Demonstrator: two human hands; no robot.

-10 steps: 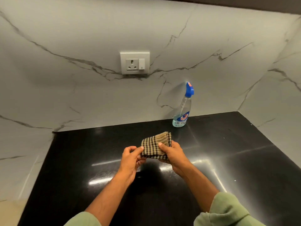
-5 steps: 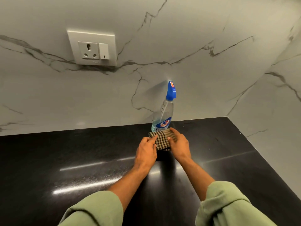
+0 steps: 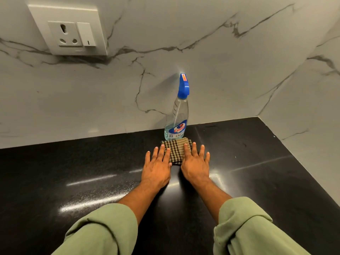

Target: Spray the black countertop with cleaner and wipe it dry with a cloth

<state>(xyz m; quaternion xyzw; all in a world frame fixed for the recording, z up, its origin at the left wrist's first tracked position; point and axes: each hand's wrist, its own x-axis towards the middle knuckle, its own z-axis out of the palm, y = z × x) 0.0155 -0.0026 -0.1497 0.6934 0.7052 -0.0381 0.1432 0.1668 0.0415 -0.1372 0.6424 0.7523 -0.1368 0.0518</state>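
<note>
A folded brown checked cloth (image 3: 176, 149) lies flat on the glossy black countertop (image 3: 73, 172), just in front of a clear spray bottle with a blue trigger head (image 3: 177, 118) that stands upright against the marble wall. My left hand (image 3: 157, 165) lies flat with straight, spread fingers, its inner fingers touching the cloth's left edge. My right hand (image 3: 195, 163) lies flat the same way, its inner fingers on the cloth's right side. Neither hand grips anything.
White marble walls meet in a corner at the back right (image 3: 258, 115). A white socket and switch plate (image 3: 70, 32) is on the back wall at upper left. Green sleeves cover both forearms.
The cloth went from held in the air between both hands to lying on the counter by the bottle. Both hands let go and flattened out. The view moved closer to the wall.
</note>
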